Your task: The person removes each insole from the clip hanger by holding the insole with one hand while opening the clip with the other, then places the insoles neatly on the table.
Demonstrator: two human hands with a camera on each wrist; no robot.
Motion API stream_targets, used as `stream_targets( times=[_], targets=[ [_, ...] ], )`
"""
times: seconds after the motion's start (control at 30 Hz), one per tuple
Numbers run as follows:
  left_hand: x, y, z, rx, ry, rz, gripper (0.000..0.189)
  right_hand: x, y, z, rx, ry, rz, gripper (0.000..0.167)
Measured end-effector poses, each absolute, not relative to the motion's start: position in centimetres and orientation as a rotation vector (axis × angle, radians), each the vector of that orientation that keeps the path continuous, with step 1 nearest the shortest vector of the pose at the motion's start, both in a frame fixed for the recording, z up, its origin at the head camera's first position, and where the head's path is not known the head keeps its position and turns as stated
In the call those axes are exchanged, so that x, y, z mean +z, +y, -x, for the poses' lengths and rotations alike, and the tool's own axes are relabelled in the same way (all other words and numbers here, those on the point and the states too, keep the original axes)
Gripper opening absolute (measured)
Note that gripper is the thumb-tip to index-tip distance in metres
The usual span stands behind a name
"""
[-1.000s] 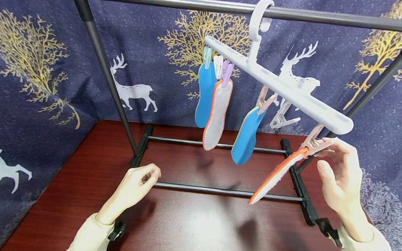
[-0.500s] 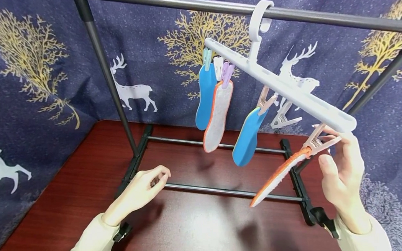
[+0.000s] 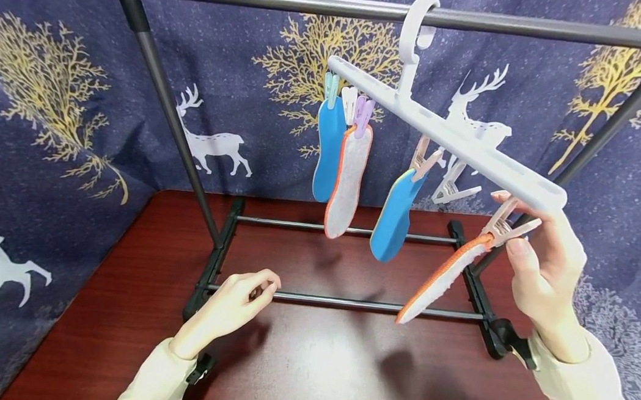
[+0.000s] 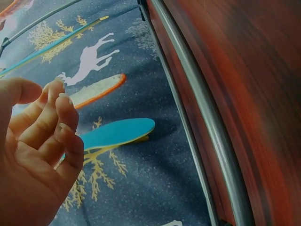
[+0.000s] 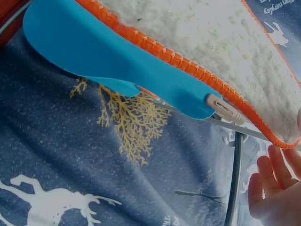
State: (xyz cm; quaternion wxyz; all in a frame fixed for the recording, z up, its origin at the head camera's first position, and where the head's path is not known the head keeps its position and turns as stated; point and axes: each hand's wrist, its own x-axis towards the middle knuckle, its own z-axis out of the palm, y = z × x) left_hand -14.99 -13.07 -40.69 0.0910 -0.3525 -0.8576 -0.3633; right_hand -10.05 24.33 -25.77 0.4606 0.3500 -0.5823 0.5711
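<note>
My right hand (image 3: 548, 272) is up at the right end of a white hanger (image 3: 471, 145), its fingers behind a pale pink clothespin (image 3: 502, 225) and its thumb close below it. That clothespin bites the end of an orange-edged insole (image 3: 446, 278), which slants down with its fluffy white side showing. In the right wrist view, fingertips (image 5: 277, 162) sit right at the insole's end. Low on the left, my left hand (image 3: 241, 299) hovers with loosely bent fingers and nothing in them. Two blue insoles (image 3: 398, 216) and another orange-edged white insole (image 3: 349, 183) hang from other clothespins.
The hanger hooks over the top bar of a dark metal rack (image 3: 297, 5), which stands on a reddish wooden table (image 3: 320, 371). An unused pink clothespin (image 3: 454, 185) dangles from the hanger. A blue cloth (image 3: 269, 81) printed with deer and trees hangs behind.
My right hand has risen slightly, its fingertips now showing behind the clothespin and its thumb nearer. The hanger has swayed a little. My left hand has drifted right and slightly down.
</note>
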Motion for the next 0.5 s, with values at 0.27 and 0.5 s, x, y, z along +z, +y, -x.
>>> stream_targets(
  times=[0.27, 0.5],
  targets=[
    [-40.4, -12.3, 14.8, -0.962, -2.546, 1.1, 0.009, -25.4, 24.2, 9.7, 1.373, -1.484, -0.902, 0.034],
    [-40.1, -11.1, 14.7, -0.925, -2.495, 1.241, 0.009, -25.0, 23.9, 9.7, 1.4, -1.463, -0.926, 0.035]
  ],
)
